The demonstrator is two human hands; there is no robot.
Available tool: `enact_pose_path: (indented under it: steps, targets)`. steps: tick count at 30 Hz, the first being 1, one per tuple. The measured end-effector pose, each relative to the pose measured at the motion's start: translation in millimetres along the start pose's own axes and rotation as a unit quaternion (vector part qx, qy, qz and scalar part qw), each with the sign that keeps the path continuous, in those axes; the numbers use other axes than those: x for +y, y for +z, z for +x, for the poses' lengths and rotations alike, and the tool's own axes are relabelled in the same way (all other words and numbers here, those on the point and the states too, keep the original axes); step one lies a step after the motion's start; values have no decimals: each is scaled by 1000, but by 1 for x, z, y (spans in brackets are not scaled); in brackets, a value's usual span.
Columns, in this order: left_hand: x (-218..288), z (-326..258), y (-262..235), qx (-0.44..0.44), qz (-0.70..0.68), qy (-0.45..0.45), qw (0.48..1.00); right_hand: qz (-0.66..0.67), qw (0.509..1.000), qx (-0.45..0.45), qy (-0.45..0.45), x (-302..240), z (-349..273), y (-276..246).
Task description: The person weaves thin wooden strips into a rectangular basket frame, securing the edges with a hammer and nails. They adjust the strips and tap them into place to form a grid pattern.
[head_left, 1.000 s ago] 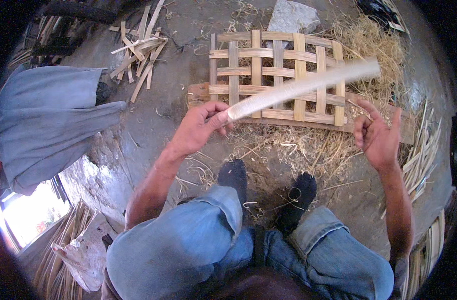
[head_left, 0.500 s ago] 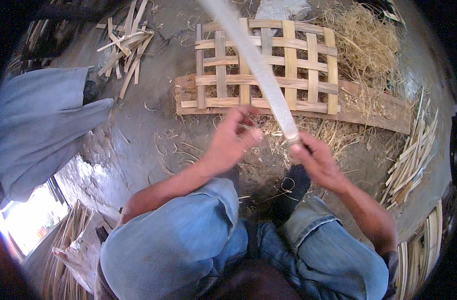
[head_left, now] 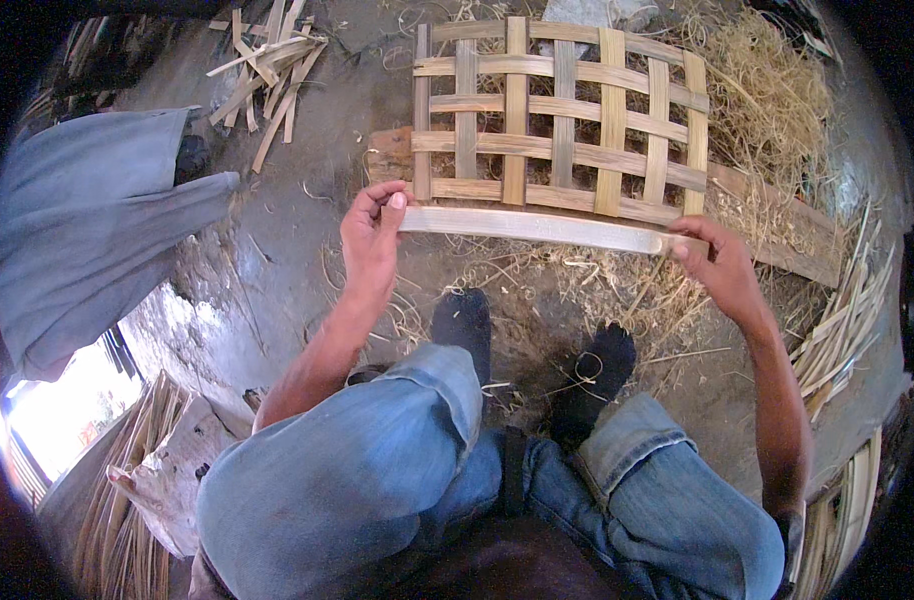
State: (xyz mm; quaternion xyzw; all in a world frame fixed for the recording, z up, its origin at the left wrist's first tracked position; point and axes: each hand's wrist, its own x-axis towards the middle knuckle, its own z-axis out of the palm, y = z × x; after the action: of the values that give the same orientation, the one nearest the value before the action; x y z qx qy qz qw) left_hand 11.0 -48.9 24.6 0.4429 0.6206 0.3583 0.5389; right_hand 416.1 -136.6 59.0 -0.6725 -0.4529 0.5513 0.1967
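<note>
A pale, flat bamboo strip [head_left: 532, 222] runs crosswise along the near edge of an openwork woven bamboo panel [head_left: 611, 130]. My left hand [head_left: 373, 240] pinches the strip's left end between thumb and fingers, close to the panel's near left corner. At the other end, my right hand [head_left: 722, 265] grips the strip by the panel's near right corner. The panel has wide square gaps between its crossing slats and lies partly over a wooden plank [head_left: 777, 237]. Whether the strip touches the panel's edge slat I cannot tell.
Curly shavings [head_left: 767, 110] are heaped at the far right. Loose strips lie in a pile [head_left: 269, 70] at the far left and a bundle [head_left: 845, 315] on the right. Grey cloth [head_left: 107, 210] hangs at the left. My dark-covered feet [head_left: 599, 375] rest below the strip.
The strip has swung from a steep slant, held in my right hand alone, to nearly level. My left hand, empty before, has moved left and taken its other end; my right hand moved right.
</note>
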Motion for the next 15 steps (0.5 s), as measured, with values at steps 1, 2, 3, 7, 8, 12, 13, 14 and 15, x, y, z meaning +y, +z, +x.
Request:
enact_pose_path:
  steps: [1,2,3,7,8,12,13,14,15]
  targets:
    - [1,4,-1,7,42,20,999,31,999,19,19,5,2,1]
    - [-1,9,5,6,73,39,997,59,997,43,10,13,3,-1]
    - [-2,14,2,18,112,53,992,86,994,68,1,23,4,1]
    - [-3,23,-5,12,55,15,998,172,977,124,-1,38,15,6]
    - [-4,23,-9,-13,-3,13,1000,201,970,138,0,32,16,10]
    - [-2,33,-8,-78,71,30,994,129,973,190,25,40,15,-4]
    - [-2,34,-6,-80,88,53,991,149,969,195,25,42,15,-3]
    - [-2,34,-5,-81,106,75,988,168,965,199,25,42,16,-1]
    - [-2,34,-4,-81,125,97,984,187,961,203,25,44,16,-1]
